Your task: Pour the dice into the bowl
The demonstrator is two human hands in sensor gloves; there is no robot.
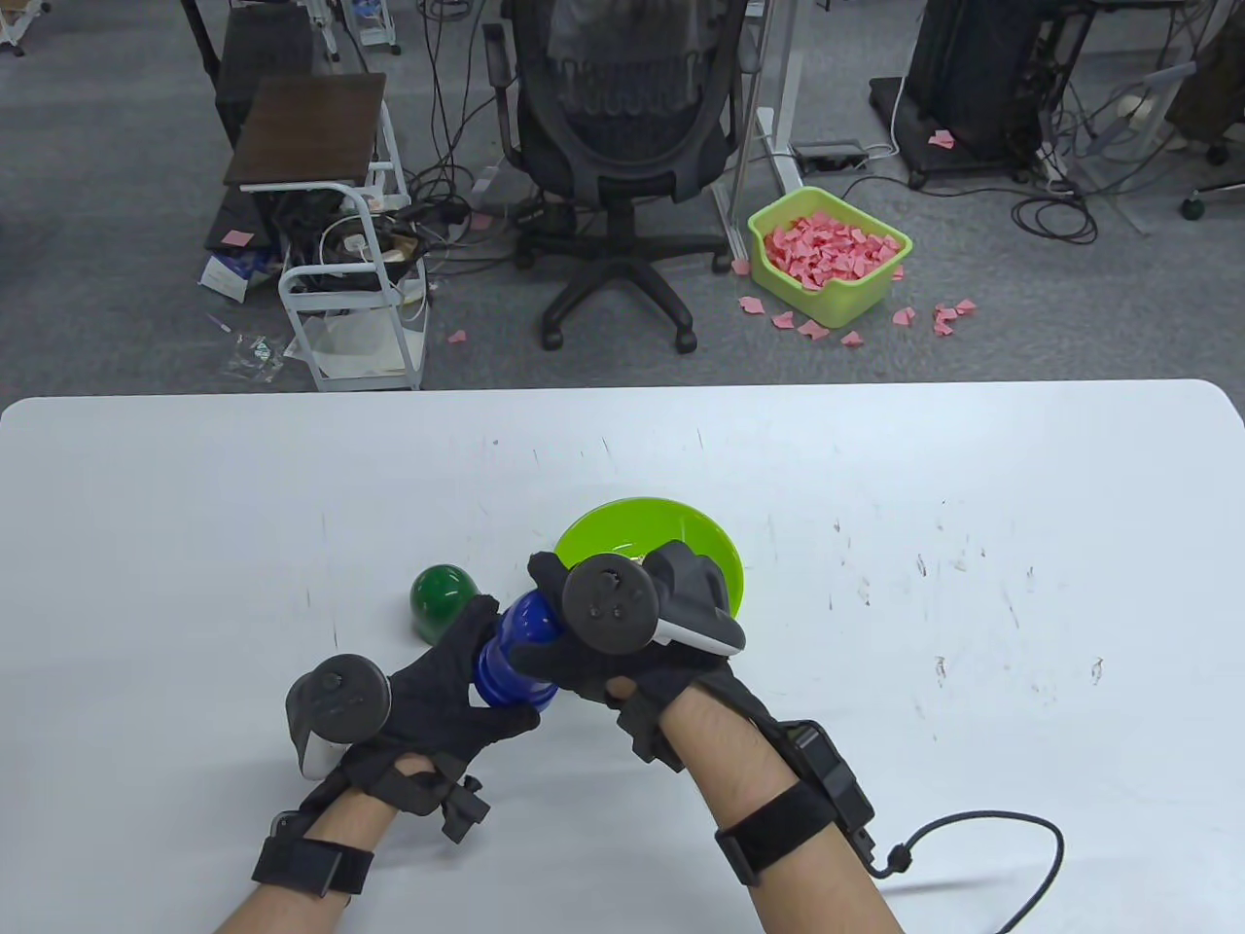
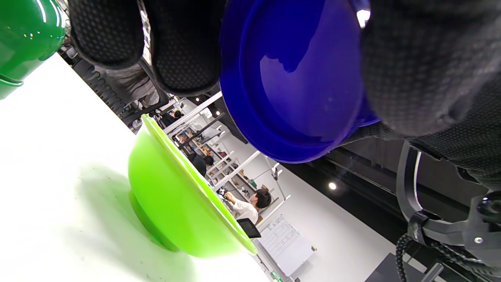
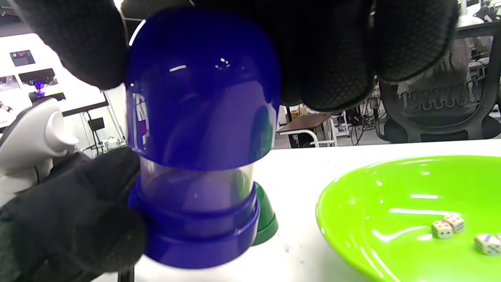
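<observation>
A blue dice cup (image 1: 515,652) with a clear middle band is held between both hands above the table, just left of the lime green bowl (image 1: 710,545). My left hand (image 1: 447,691) grips its base (image 3: 195,235); my right hand (image 1: 593,642) grips its domed top (image 3: 203,86). The clear band looks empty in the right wrist view. Three white dice (image 3: 450,227) lie in the bowl (image 3: 391,188). The left wrist view shows the cup's blue underside (image 2: 297,78) above the bowl's outer wall (image 2: 168,196).
A dark green dice cup (image 1: 443,600) stands on the white table (image 1: 973,545) left of the blue cup; it also shows in the left wrist view (image 2: 23,35). An office chair (image 1: 622,146) and a green bin of pink papers (image 1: 827,253) stand beyond the far edge.
</observation>
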